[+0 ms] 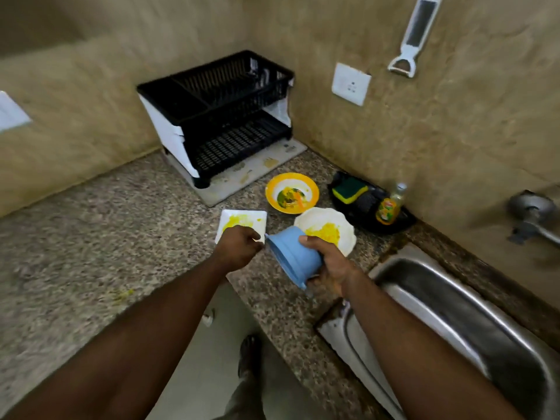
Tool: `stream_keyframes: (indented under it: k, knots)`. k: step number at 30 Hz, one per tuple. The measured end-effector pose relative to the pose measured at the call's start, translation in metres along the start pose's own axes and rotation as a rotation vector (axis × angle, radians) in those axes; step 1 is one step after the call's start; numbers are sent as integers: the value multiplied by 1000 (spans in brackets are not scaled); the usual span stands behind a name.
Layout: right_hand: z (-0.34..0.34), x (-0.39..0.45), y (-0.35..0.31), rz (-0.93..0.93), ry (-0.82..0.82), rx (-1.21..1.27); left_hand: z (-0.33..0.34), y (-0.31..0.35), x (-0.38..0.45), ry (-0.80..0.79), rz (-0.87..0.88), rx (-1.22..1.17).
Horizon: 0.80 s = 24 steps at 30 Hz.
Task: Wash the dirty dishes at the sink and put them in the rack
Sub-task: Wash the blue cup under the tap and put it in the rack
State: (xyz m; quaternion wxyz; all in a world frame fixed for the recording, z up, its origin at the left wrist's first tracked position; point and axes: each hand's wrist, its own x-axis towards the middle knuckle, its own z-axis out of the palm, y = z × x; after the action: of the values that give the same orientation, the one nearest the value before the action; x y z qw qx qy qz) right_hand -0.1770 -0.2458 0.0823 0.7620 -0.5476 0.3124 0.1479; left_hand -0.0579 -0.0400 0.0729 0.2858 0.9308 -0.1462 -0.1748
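Granite counter in a corner, steel sink set into it at right.

Right hand grips a blue cup, fingers curled round its body, thumb side near the base. Cup is tipped on its side, mouth facing left toward the other hand, held above the counter just left of the sink.

Left hand is closed, fingers curled at the near corner of a square white plate; it seems to pinch the plate's edge, though the contact is blurred. Knuckles sit just beside the cup's rim.

Square plate lies flat on the counter, smeared with yellow food. Right of it, a scalloped white plate with yellow residue, partly hidden behind the cup and right hand. Behind both, a yellow-rimmed plate with green and orange leftovers.

Black tray against the right wall holds a green-and-yellow sponge, a dark scrubber and a soap bottle, upright.

Rack: two tiers, black baskets in a white frame, in the corner on a pale mat. No dishes visible in it.

On the right wall: white socket, hanging grater, tap above the sink.

Yellow spill on the counter near the left forearm.
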Motion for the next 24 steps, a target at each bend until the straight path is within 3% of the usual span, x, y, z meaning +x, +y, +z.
stream_keyframes:
  k: [4,8,15,19,24]
  knots:
    - [54,57,-42,-26,-41,-26,-47,-38,50,56,-36,21]
    - [96,121,-95,-42,14,-48,-85,-56,112,84,38,92]
    - [136,228,-175,-144,90,-81,-108,-79,221,62,43,86]
    - [141,299,-204,-325,209,-251,-88,-106,295,54,46,163]
    - [137,355,-241,-536,324,-584,-96,-93,347,70,41,298]
